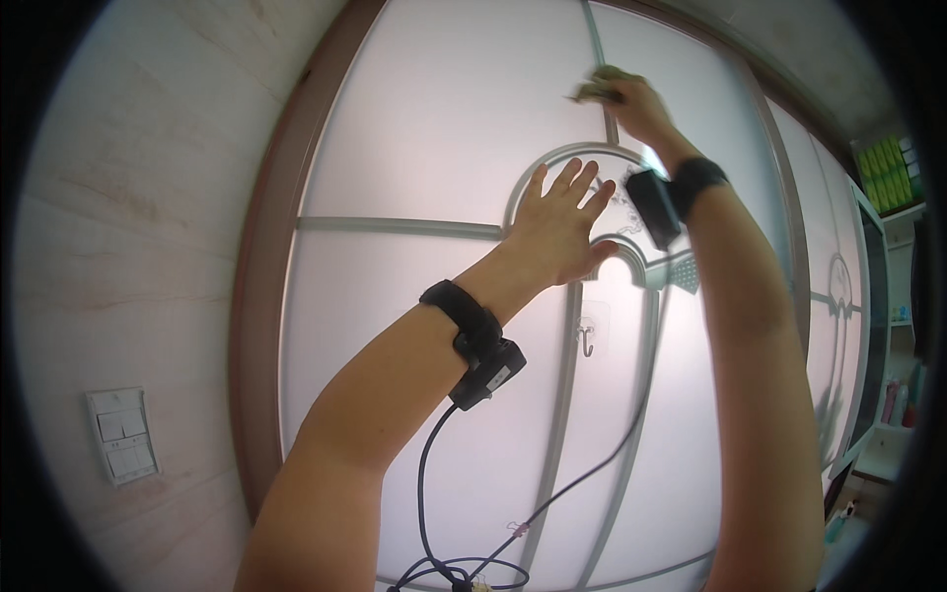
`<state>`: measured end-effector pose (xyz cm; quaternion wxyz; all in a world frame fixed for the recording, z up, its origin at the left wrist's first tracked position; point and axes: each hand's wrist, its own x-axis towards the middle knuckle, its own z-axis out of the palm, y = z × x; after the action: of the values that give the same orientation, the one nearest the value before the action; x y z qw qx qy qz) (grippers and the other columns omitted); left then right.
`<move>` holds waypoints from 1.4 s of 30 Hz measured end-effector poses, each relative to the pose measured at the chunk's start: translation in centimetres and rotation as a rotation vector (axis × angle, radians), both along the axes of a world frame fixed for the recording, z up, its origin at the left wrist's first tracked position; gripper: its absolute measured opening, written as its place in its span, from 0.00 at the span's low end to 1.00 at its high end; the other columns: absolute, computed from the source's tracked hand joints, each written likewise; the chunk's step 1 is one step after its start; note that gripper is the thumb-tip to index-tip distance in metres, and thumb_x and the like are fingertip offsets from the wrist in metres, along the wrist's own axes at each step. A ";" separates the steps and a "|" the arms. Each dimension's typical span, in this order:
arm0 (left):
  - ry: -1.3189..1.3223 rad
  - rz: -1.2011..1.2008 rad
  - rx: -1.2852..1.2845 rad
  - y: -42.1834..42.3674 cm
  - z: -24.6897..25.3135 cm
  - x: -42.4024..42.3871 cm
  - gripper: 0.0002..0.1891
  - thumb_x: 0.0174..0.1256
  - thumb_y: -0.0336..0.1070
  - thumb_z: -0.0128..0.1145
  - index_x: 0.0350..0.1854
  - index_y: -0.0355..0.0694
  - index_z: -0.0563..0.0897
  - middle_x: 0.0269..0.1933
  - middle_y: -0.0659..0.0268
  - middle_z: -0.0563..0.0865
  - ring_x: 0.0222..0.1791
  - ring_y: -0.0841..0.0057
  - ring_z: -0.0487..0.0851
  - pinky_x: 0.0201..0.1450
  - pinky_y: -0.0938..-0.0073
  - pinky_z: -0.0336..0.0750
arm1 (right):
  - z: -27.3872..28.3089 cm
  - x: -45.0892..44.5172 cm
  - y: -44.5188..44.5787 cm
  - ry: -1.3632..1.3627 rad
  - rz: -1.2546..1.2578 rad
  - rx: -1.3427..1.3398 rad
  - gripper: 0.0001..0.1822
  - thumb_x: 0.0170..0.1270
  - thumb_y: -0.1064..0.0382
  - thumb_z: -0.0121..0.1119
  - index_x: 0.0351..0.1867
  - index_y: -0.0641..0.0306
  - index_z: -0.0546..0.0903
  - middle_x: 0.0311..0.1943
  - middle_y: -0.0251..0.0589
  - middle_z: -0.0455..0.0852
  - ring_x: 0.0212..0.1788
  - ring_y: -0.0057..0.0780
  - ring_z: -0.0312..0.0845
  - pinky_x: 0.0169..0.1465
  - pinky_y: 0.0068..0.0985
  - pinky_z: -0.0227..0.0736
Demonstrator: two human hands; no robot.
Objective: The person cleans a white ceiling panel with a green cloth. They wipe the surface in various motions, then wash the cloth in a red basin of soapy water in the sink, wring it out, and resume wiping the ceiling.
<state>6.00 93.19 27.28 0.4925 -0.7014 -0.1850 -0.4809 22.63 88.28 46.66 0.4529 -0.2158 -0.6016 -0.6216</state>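
A frosted glass door panel [414,148] with grey-green decorative strips fills the middle of the head view. My left hand [558,226] lies spread against the panel, or just before it, over the arched pattern; it holds nothing. Higher up and to the right, my right hand [640,107] is closed on a crumpled greenish-brown cloth [607,85], blurred, at the vertical strip. Each wrist wears a black strap with a black box, the left one [488,370] and the right one [655,207]. Below my left hand, a clear adhesive hook [587,337] is fixed to the panel.
Black cables [422,473] hang from both wrist boxes and tangle at the bottom, with small clips on them. A wall switch plate [124,435] is at the left on the tiled wall. At the right are shelves [899,322] with bottles and green packages [884,174].
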 end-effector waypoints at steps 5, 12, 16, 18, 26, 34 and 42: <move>-0.009 0.113 -0.056 -1.0 -0.1 -0.5 0.40 0.73 0.65 0.45 0.80 0.50 0.55 0.81 0.59 0.53 0.82 0.63 0.48 0.82 0.51 0.43 | -4.2 13.5 -3.4 0.638 -0.088 0.007 0.13 0.68 0.63 0.58 0.51 0.50 0.88 0.46 0.49 0.89 0.50 0.46 0.86 0.57 0.35 0.79; 0.008 0.068 -0.094 -0.4 0.0 0.2 0.40 0.73 0.64 0.45 0.81 0.50 0.53 0.82 0.59 0.52 0.82 0.63 0.45 0.82 0.50 0.40 | -5.9 10.3 -1.3 0.531 0.031 0.030 0.12 0.64 0.58 0.65 0.46 0.58 0.89 0.48 0.46 0.89 0.52 0.46 0.84 0.58 0.34 0.77; -0.002 0.142 -0.010 -0.5 0.0 0.8 0.41 0.69 0.64 0.48 0.80 0.50 0.55 0.81 0.60 0.55 0.82 0.64 0.48 0.81 0.47 0.42 | -4.0 -3.7 4.0 -0.009 0.079 -0.062 0.10 0.55 0.69 0.63 0.37 0.54 0.90 0.42 0.41 0.88 0.53 0.42 0.79 0.59 0.37 0.74; -0.156 0.309 0.482 6.7 3.2 0.4 0.41 0.69 0.65 0.47 0.79 0.49 0.58 0.79 0.57 0.59 0.80 0.61 0.53 0.79 0.45 0.44 | -6.6 -14.2 4.9 -0.062 0.059 -0.162 0.11 0.60 0.62 0.68 0.45 0.55 0.88 0.52 0.42 0.86 0.67 0.46 0.67 0.70 0.40 0.66; -0.013 -0.224 0.331 5.5 1.7 -0.2 0.34 0.75 0.59 0.42 0.77 0.47 0.61 0.77 0.52 0.63 0.79 0.58 0.58 0.79 0.52 0.50 | -11.4 -19.6 1.7 -0.270 -0.131 -0.511 0.20 0.59 0.60 0.67 0.55 0.44 0.87 0.65 0.40 0.76 0.65 0.44 0.73 0.67 0.38 0.70; -0.056 0.037 0.045 0.8 0.3 -0.1 0.38 0.74 0.65 0.43 0.80 0.51 0.57 0.81 0.62 0.56 0.81 0.66 0.50 0.82 0.52 0.41 | -7.7 0.0 0.3 0.025 0.025 -0.128 0.15 0.62 0.66 0.65 0.51 0.58 0.87 0.54 0.48 0.82 0.48 0.38 0.84 0.49 0.30 0.82; -0.047 0.034 -0.019 0.4 0.0 -1.0 0.36 0.74 0.64 0.45 0.80 0.54 0.58 0.81 0.61 0.55 0.82 0.66 0.49 0.82 0.55 0.43 | -12.7 17.2 -3.6 0.571 -0.073 -0.093 0.22 0.59 0.64 0.66 0.57 0.61 0.84 0.59 0.54 0.78 0.58 0.49 0.79 0.64 0.36 0.74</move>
<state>5.02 93.59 27.29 0.4895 -0.6913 -0.2128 -0.4870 39.84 84.63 34.00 0.5709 -0.4238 -0.4694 -0.5235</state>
